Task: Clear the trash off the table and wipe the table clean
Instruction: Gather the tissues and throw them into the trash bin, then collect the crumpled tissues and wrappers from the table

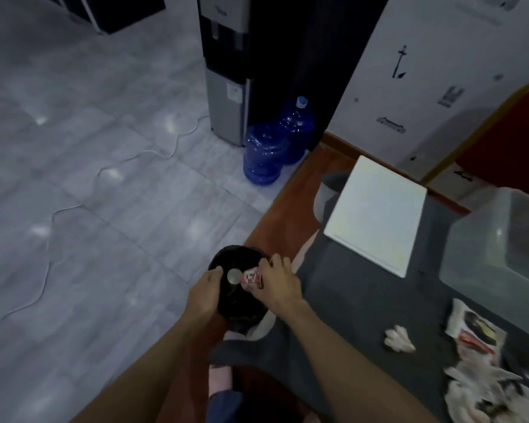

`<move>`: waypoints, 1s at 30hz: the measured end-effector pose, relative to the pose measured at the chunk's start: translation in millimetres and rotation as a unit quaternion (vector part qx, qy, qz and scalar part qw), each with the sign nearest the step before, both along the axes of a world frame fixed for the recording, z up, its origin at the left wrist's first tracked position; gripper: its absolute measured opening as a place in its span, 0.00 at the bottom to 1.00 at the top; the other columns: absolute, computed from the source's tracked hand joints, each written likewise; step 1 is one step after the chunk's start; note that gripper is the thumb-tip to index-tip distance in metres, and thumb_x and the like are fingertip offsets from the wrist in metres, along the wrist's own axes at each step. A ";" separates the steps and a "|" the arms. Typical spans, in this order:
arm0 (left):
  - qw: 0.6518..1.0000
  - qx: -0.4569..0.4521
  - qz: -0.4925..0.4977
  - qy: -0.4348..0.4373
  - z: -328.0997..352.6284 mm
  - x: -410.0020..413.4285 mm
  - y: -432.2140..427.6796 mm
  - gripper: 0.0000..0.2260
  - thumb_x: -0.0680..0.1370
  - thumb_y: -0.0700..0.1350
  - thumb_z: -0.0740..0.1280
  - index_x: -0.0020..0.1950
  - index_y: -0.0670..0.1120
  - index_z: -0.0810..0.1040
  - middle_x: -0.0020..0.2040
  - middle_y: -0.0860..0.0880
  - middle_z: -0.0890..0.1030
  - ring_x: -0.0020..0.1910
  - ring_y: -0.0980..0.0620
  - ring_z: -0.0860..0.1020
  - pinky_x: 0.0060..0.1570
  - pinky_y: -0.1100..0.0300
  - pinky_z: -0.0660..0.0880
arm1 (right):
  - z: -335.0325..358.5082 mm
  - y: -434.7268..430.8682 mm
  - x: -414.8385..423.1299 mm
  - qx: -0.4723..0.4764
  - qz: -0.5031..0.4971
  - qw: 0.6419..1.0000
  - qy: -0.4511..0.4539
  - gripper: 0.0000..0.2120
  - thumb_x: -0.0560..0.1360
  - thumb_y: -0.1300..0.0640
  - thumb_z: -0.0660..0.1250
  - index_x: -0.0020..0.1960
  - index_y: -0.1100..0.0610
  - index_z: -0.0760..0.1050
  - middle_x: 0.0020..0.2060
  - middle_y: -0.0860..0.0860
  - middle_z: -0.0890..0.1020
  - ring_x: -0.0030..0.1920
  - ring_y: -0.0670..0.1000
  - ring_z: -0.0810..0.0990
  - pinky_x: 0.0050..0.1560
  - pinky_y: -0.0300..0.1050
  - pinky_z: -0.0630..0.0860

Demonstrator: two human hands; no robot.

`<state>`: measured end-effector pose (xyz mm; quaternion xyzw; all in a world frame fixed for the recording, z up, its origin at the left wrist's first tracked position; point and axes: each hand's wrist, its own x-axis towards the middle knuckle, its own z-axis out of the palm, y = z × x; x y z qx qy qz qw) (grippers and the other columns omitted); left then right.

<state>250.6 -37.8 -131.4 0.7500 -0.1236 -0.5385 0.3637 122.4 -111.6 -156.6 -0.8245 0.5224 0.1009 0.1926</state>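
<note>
Two hands over black trash bag (235, 303) beside worktop (342, 288) edge. Left hand (206, 296) grips bag rim, holding mouth open; right hand (277, 280) pinches red-and-white wrapper (252, 278) at bag opening. Step: trash disposal, apparently mid-drop. Remaining on worktop: crumpled tissue (399, 338), torn wrappers (483, 361). Next move likely needs release of wrapper, then reach right for rest; wiping not yet begun.

Left hand (206, 288) holds black bag (237, 303); right hand (277, 279) grips red-white wrapper (251, 277).
</note>
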 end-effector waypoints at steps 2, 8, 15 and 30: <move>0.991 -0.009 0.039 0.125 -32.3 13.1 -5.1 0.24 0.73 0.60 0.67 0.62 0.46 0.76 0.66 0.49 0.75 0.60 0.46 0.77 0.53 0.56 0.78 | -34.4 -1.6 17.9 0.017 -0.022 0.999 0.024 0.31 0.72 0.40 0.69 0.67 0.55 0.66 0.62 0.55 0.68 0.63 0.58 0.67 0.54 0.52 0.75; 0.997 0.008 0.050 0.057 -61.2 39.9 -19.5 0.17 0.82 0.53 0.55 0.63 0.44 0.74 0.62 0.48 0.75 0.57 0.50 0.74 0.53 0.60 0.69 | -75.5 -4.1 45.8 0.048 -0.080 0.995 0.032 0.35 0.72 0.42 0.70 0.70 0.56 0.59 0.67 0.55 0.64 0.65 0.61 0.66 0.56 0.55 0.74; 0.998 -0.026 -0.017 -0.052 -25.0 41.8 -13.3 0.14 0.83 0.49 0.54 0.65 0.47 0.72 0.62 0.45 0.74 0.53 0.55 0.69 0.51 0.62 0.63 | -27.5 7.9 38.6 -0.002 -0.143 0.986 -0.087 0.25 0.75 0.52 0.67 0.68 0.56 0.65 0.64 0.54 0.70 0.62 0.56 0.69 0.54 0.53 0.75; 0.922 -0.204 -0.291 -0.154 87.9 -143.9 21.9 0.11 0.80 0.41 0.63 0.61 0.48 0.77 0.61 0.47 0.78 0.60 0.47 0.76 0.63 0.50 0.72 | 127.9 112.1 -209.1 -0.195 -0.353 0.871 -0.280 0.14 0.73 0.63 0.66 0.58 0.56 0.77 0.53 0.51 0.79 0.55 0.52 0.75 0.56 0.39 0.69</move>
